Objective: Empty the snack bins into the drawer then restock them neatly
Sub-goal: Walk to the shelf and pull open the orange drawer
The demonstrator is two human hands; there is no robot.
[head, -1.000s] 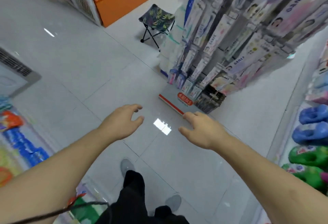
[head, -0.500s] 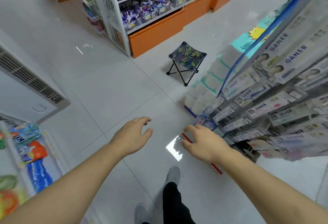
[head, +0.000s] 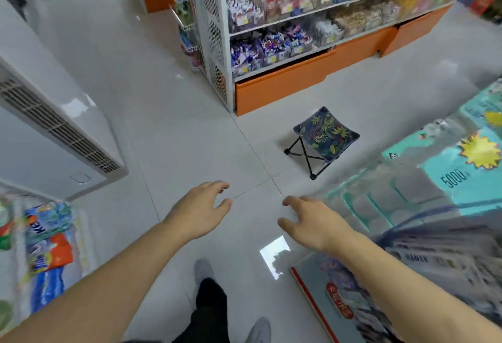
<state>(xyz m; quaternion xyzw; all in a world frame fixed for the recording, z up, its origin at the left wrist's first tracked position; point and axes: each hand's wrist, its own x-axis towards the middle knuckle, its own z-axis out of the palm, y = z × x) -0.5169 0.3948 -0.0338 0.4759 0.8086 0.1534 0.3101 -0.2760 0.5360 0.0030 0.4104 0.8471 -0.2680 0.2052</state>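
— So, where are the snack bins (head: 274, 43)?

— Ahead, across the floor (head: 190, 130), on the white shelving unit (head: 339, 5). They look like clear containers lined up in rows, filled with wrapped sweets and snacks, with small price tags on their fronts. Below them, at floor level, runs a line of orange drawers (head: 282, 82), all pushed in as far as I can tell.

— How would the bins handle?

— My guess: clear hard plastic, stiff enough to lift by the two sides or the front lip, slick to the touch. Full ones are probably moderately heavy, and the loose wrapped pieces will slide and spill if a bin tips too quickly. Two hands per bin seems safest, tilting slowly over the drawer.

— And the drawer?

— No handle shows from here; likely it pulls from the top edge or underneath.

— What are the hands doing?

— Nothing held. The left hand (head: 199, 211) and the right hand (head: 312, 223) both hang out in front with fingers loosely curled and apart, well short of the shelves.

— Anything in the way?

— A small folding stool (head: 324, 137) with a leaf-print seat stands between the person and the drawers, handy for sitting. A white freezer cabinet (head: 54, 125) is at left, a blurred product display (head: 434, 207) at right.
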